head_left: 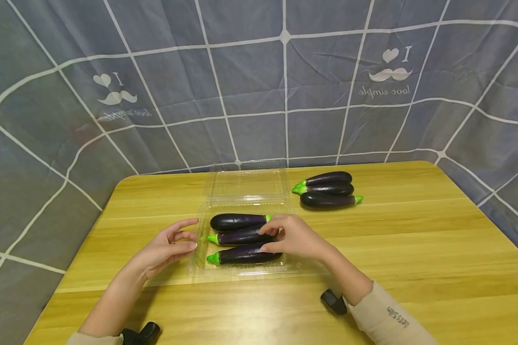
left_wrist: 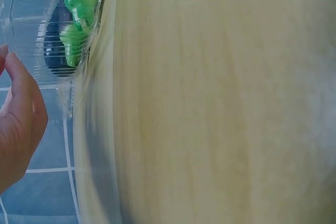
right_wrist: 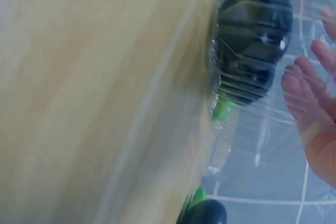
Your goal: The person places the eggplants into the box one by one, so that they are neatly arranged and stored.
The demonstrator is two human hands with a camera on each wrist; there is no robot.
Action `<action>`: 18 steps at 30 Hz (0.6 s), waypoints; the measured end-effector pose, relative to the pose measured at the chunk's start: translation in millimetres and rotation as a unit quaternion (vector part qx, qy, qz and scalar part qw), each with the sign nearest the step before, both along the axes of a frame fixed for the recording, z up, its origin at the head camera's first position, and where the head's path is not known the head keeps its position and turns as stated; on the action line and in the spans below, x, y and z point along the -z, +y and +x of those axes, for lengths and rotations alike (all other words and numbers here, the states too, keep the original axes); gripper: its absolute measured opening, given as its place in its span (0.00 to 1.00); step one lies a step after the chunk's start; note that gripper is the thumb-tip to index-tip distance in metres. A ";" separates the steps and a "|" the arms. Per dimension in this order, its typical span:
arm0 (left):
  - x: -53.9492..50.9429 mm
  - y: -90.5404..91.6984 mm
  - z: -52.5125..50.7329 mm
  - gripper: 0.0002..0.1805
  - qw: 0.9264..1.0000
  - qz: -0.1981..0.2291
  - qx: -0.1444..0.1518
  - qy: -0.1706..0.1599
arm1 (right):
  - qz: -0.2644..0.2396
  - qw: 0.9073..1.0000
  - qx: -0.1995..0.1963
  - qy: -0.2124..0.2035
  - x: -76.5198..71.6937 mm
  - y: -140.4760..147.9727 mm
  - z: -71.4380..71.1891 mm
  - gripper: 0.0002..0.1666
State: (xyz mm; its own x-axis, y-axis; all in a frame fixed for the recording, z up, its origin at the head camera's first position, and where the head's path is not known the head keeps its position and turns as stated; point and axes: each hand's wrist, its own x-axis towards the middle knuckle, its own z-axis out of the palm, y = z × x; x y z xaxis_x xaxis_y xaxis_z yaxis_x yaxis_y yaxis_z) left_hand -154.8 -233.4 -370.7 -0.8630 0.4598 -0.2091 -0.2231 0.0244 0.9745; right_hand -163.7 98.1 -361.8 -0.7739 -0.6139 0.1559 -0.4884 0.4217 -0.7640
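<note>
Three glossy dark-purple eggplants with green stems (head_left: 238,237) lie side by side in an open clear plastic clamshell box (head_left: 246,273) on the yellow wood-grain desk (head_left: 414,235). The left hand (head_left: 166,247), released, fingers loosely bent, is at the box's left edge. The right hand (head_left: 297,238), also released, is over the eggplants' right ends; contact is unclear. Three similar eggplants (head_left: 326,200) lie behind, to the right.

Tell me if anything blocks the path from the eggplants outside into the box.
The right hand is over the right end of the box, nearest those eggplants; a clear side wall also stands between. The lid is folded back, off the opening.
</note>
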 end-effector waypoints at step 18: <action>-0.8 -0.3 2.6 0.37 1.000 -0.006 -0.006 -0.006 | -0.124 0.989 0.083 -0.021 -9.6 47.7 -7.6 0.16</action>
